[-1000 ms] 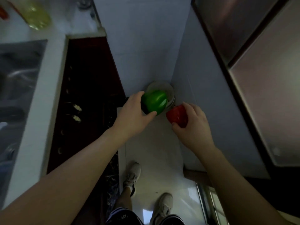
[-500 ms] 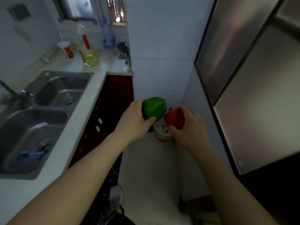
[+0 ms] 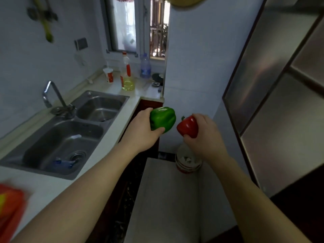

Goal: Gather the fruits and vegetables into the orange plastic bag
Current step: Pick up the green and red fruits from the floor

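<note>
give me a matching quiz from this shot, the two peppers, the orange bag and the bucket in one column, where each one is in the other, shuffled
Things
1. green pepper
2. red pepper
3. orange bag
4. bucket

Places
a. on the floor, below the hands
b. held in the left hand
c. at the lower left edge of the view, blurred, by the counter
d. held in the right hand

Pairs: 1-b, 2-d, 3-c, 4-a
</note>
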`<state>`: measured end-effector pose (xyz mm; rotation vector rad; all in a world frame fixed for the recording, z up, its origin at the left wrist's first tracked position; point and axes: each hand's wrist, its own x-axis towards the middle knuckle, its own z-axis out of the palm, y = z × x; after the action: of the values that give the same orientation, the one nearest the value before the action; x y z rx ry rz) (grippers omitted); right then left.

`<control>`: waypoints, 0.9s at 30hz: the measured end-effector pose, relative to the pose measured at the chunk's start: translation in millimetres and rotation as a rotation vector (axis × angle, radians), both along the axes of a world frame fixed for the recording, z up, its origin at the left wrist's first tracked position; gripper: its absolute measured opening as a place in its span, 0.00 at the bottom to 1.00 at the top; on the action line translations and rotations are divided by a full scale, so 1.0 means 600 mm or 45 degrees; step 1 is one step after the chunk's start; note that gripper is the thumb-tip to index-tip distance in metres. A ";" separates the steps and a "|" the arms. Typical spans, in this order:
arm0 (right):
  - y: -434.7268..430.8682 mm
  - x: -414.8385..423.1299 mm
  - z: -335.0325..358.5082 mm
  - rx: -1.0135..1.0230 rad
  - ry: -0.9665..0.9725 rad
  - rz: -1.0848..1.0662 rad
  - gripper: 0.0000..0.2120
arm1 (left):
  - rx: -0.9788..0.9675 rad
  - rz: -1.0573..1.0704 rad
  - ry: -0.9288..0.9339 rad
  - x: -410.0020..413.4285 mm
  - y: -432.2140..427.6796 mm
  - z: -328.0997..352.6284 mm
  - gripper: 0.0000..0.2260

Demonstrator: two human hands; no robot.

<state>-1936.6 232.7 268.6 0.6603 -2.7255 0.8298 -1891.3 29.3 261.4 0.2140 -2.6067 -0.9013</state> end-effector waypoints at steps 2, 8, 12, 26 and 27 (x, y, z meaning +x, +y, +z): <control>-0.027 0.021 0.013 -0.016 0.032 0.026 0.33 | -0.003 0.031 0.013 0.027 -0.031 0.007 0.32; -0.130 0.100 0.026 -0.036 -0.007 0.134 0.33 | 0.052 0.143 0.022 0.153 -0.141 0.015 0.30; -0.215 0.164 0.022 -0.029 -0.016 0.264 0.34 | 0.026 0.279 0.018 0.256 -0.217 0.009 0.31; -0.530 0.444 -0.007 0.002 0.016 0.885 0.35 | 0.079 0.889 0.036 0.673 -0.413 -0.008 0.31; -0.547 0.462 -0.011 0.008 0.013 0.932 0.34 | 0.083 0.934 0.033 0.698 -0.420 -0.013 0.32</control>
<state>-1659.3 -95.7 262.1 1.7007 -2.4605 0.9343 -1472.5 -222.8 253.7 1.0753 -2.1889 -0.6964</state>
